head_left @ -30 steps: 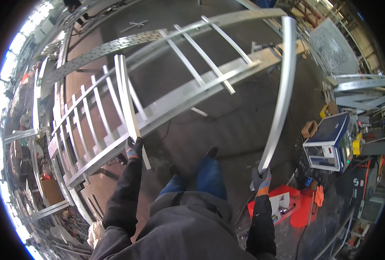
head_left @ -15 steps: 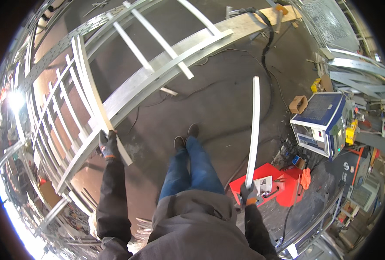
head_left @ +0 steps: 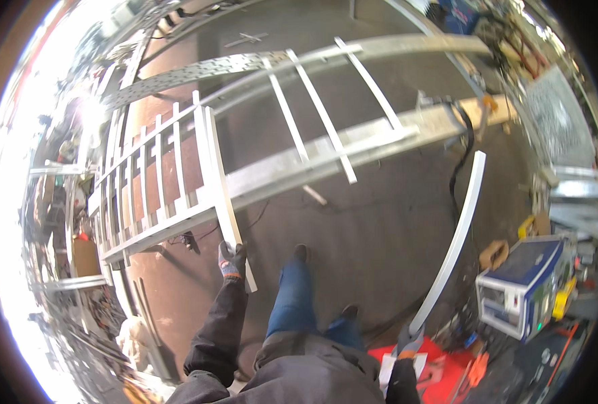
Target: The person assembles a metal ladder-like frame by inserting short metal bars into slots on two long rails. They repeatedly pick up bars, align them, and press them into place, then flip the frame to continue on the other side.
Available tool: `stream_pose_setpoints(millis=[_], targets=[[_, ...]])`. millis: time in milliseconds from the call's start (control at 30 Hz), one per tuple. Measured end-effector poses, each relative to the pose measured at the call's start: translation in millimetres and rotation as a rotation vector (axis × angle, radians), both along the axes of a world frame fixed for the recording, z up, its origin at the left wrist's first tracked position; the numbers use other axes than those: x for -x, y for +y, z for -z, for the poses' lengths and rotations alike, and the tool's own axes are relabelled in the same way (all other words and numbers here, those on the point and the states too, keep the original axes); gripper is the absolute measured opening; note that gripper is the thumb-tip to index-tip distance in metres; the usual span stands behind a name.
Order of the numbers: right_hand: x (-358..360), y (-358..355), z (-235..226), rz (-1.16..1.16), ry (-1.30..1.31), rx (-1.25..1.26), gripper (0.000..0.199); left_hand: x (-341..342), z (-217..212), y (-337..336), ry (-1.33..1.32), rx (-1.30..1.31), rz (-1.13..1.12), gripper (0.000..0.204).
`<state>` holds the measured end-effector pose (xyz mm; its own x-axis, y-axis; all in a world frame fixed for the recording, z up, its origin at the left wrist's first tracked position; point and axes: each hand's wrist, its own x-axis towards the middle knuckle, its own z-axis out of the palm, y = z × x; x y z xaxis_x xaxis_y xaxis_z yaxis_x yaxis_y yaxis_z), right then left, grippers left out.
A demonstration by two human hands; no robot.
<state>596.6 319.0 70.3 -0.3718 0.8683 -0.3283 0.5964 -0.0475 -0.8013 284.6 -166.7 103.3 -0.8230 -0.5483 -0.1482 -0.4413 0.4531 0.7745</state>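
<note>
My gloved left hand (head_left: 231, 261) is closed round the near end of a long pale metal bar (head_left: 222, 195). That bar lies across a long metal beam (head_left: 262, 187) and reaches away past it. At lower right my gloved right hand (head_left: 408, 340) grips one end of a second white metal bar (head_left: 455, 249), whose far end points up and away, clear of the beams. To the left of the first bar, several shorter bars (head_left: 159, 165) lie crosswise on the beams like ladder rungs. Three more crosswise bars, one of them a slim bar (head_left: 322, 116), rest further right.
A blue and white machine (head_left: 520, 288) stands at the right with a small cardboard box (head_left: 493, 256) beside it. Near my right hand is a red surface (head_left: 440, 367) with papers and orange gloves (head_left: 477, 369). A black cable (head_left: 462, 155) hangs over the beam's far end.
My view has turned left and my legs have stepped apart. Both hands keep hold of their bars; the left one grips the bar lying across the beam, as before.
</note>
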Motion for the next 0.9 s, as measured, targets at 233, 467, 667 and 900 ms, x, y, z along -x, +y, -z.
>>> stream_pose_setpoints(millis=[233,467,667,900], targets=[[150.4,-48.6,-36.1,-0.33,0.135,0.08,0.037,128.7,38.9,-94.0,0.093,0.187,-0.129,0.06],[178.5,-112.3,0.4,-0.122,0.071,0.069,0.038,243.1,88.0,-188.0,-0.681,0.434,-0.093,0.094],[111.5,-104.0,13.3,-0.295,-0.4,-0.184,0.059,230.5,77.1,-125.1,-0.502,0.614,0.158,0.099],[125.7,-111.4,-7.8,-0.287,-0.464,0.091,0.051,211.2,155.0,169.4,-0.476,-0.948,0.519,0.048]])
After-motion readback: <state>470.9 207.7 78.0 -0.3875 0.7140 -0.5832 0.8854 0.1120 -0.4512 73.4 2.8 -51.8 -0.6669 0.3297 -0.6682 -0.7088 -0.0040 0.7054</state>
